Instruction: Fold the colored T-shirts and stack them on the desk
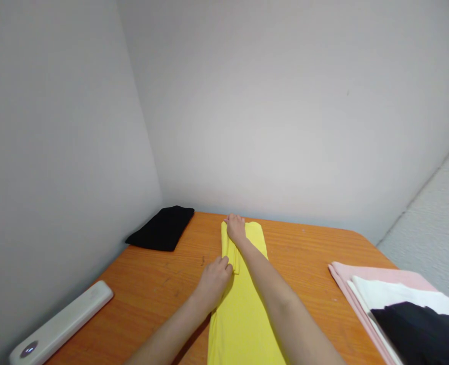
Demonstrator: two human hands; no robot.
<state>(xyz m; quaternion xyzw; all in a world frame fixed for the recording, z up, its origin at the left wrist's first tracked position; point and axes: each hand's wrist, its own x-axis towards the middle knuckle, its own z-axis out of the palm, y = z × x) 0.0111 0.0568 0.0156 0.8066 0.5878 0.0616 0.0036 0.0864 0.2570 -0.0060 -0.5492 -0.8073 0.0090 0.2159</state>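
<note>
A yellow garment (247,319), folded into a long strip, lies lengthwise on the wooden table in front of me. My right hand (235,227) reaches to its far end, with the fingers curled on the cloth at the upper left corner. Closer to me, my left hand (215,281) grips the left edge of the same cloth, its fingers closed. Between the hands a narrow folded flap of the yellow cloth shows on top. The fingertips of both hands are partly hidden.
A folded black cloth (165,229) lies at the table's far left corner. On the left edge rests a long white device (66,324) with a small lit display. Pink (403,276), white (395,292) and black (422,329) cloths are stacked at the right. Walls border the wooden table (300,258).
</note>
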